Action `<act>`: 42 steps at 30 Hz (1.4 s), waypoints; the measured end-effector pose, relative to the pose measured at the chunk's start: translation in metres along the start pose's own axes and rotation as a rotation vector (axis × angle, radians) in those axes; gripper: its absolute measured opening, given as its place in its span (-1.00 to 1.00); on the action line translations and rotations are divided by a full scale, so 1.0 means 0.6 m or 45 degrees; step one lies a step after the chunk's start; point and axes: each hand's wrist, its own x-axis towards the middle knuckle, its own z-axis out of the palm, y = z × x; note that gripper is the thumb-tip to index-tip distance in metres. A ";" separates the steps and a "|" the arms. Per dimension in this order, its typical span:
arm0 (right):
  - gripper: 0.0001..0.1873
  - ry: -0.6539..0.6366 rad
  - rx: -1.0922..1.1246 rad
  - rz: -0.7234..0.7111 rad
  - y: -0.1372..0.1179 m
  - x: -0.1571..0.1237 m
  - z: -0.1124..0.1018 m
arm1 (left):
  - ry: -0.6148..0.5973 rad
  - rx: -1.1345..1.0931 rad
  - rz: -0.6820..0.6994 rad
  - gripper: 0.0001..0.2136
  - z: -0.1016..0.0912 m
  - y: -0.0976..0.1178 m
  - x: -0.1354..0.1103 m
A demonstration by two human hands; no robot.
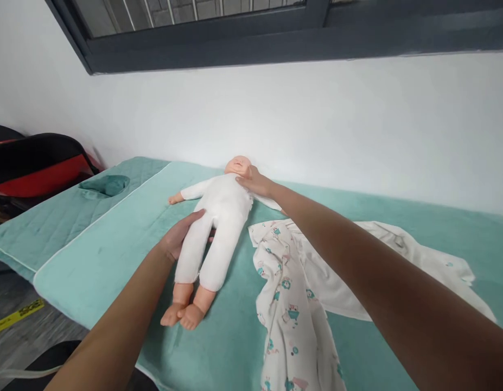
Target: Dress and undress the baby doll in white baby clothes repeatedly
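A baby doll [218, 217] with a white cloth body and bare plastic head, hands and feet lies on its back on a teal mat [113, 255]. My left hand [178, 234] is curled round the doll's hip and upper leg, thumb on top. My right hand [253, 181] reaches across and grips the doll at the neck and shoulder, just below the head. To the right of the doll lies an opened white baby garment [300, 293] printed with small coloured animals.
The mat covers a bed or table against a white wall under a dark-framed window [275, 38]. A small teal cloth [107, 184] lies at the far left corner. A black and red bag [35, 163] stands beyond the left edge. The floor shows a yellow tape strip [17, 316].
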 end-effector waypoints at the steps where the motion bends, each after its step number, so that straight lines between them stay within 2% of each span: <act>1: -0.22 -0.023 -0.103 0.076 0.010 -0.013 -0.006 | 0.091 0.127 0.040 -0.44 -0.001 0.000 -0.001; 4: -0.35 -0.046 -0.382 0.284 0.048 -0.079 -0.047 | 0.534 0.543 0.194 -0.43 0.001 0.005 -0.014; 6: -0.46 -0.038 -0.523 0.396 0.074 -0.141 -0.086 | 0.783 0.788 0.430 -0.47 0.011 0.009 -0.031; 7: -0.48 -0.039 -0.597 0.455 0.086 -0.175 -0.106 | 0.836 0.902 0.596 -0.52 0.022 0.009 -0.042; 8: -0.49 -0.048 -0.665 0.502 0.096 -0.210 -0.125 | 0.814 1.025 0.779 -0.56 0.036 0.008 -0.054; 9: -0.51 -0.060 -0.729 0.536 0.104 -0.245 -0.143 | 0.721 1.166 0.959 -0.57 0.054 0.004 -0.065; 11: -0.58 -0.107 -0.832 0.556 0.111 -0.309 -0.168 | 0.370 1.395 1.194 -0.52 0.100 -0.008 -0.087; 13: -0.68 -0.175 -0.914 0.515 0.103 -0.358 -0.181 | 0.006 1.522 1.272 -0.47 0.151 -0.023 -0.103; 15: -0.79 -0.222 -0.995 0.432 0.080 -0.392 -0.181 | -0.178 1.572 1.268 -0.46 0.197 -0.035 -0.114; 18: -0.83 -0.219 -1.106 0.291 0.027 -0.425 -0.169 | -0.262 1.612 1.245 -0.57 0.247 -0.041 -0.127; 21: -0.82 -0.184 -1.253 0.092 -0.034 -0.459 -0.151 | -0.199 1.660 1.203 -0.68 0.278 -0.028 -0.145; 24: -0.75 -0.139 -1.478 -0.206 -0.087 -0.501 -0.136 | -0.064 1.699 1.102 -0.66 0.306 -0.009 -0.165; 26: -0.69 -0.107 -1.548 -0.288 -0.116 -0.528 -0.133 | -0.035 1.704 1.086 -0.66 0.321 0.003 -0.174; 28: -0.67 -0.072 -1.567 -0.190 -0.137 -0.551 -0.139 | 0.010 1.676 1.117 -0.70 0.331 0.013 -0.178; 31: -0.79 -0.012 -1.526 0.224 -0.154 -0.576 -0.161 | 0.260 1.523 1.059 -0.73 0.335 0.031 -0.184; 33: -0.86 0.027 -1.363 0.517 -0.158 -0.587 -0.178 | 0.473 1.370 0.962 -0.64 0.336 0.046 -0.189; 35: -0.83 0.090 -1.091 0.694 -0.157 -0.595 -0.188 | 0.609 1.219 0.911 -0.56 0.341 0.062 -0.196; 37: -0.79 0.181 -0.790 0.748 -0.157 -0.599 -0.184 | 0.649 1.077 0.879 -0.56 0.352 0.074 -0.205; 39: -0.75 0.251 -0.501 0.710 -0.156 -0.601 -0.166 | 0.627 0.905 0.834 -0.61 0.368 0.079 -0.217; 42: -0.65 0.270 0.047 0.606 -0.159 -0.605 -0.129 | 0.448 0.548 0.761 -0.61 0.390 0.074 -0.247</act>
